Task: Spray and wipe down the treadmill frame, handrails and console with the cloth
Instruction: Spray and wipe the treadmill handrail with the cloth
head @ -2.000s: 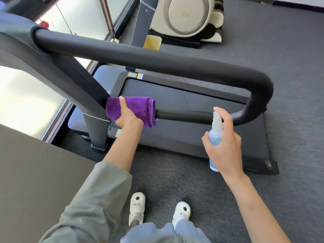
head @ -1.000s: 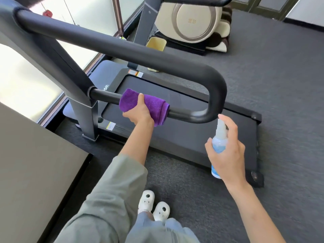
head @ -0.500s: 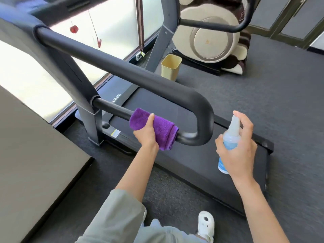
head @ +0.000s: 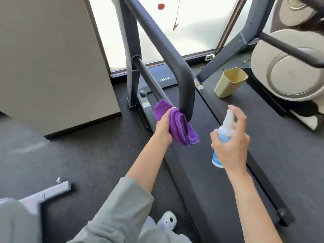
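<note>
My left hand (head: pixel 164 126) grips a folded purple cloth (head: pixel 180 128) wrapped around the lower black bar where it bends up into the treadmill's padded handrail (head: pixel 168 50). My right hand (head: pixel 231 142) holds a small spray bottle (head: pixel 223 135) of blue liquid upright, index finger raised over the white nozzle, a short way right of the cloth. The black treadmill deck (head: pixel 206 155) runs beneath both hands. The dark upright post (head: pixel 131 55) of the frame stands behind the cloth.
A beige cabinet (head: pixel 49 64) stands at the left. A tan bin (head: pixel 229 82) and a cream massage chair (head: pixel 287 72) sit right of the deck, with the second upright (head: pixel 235 44) between. A grey metal foot (head: pixel 45 193) lies on the dark carpet at lower left.
My left hand slid the cloth along the lower bar from the post to the end bend. My view swung round toward the treadmill's rear. My right hand kept hold of the bottle.
</note>
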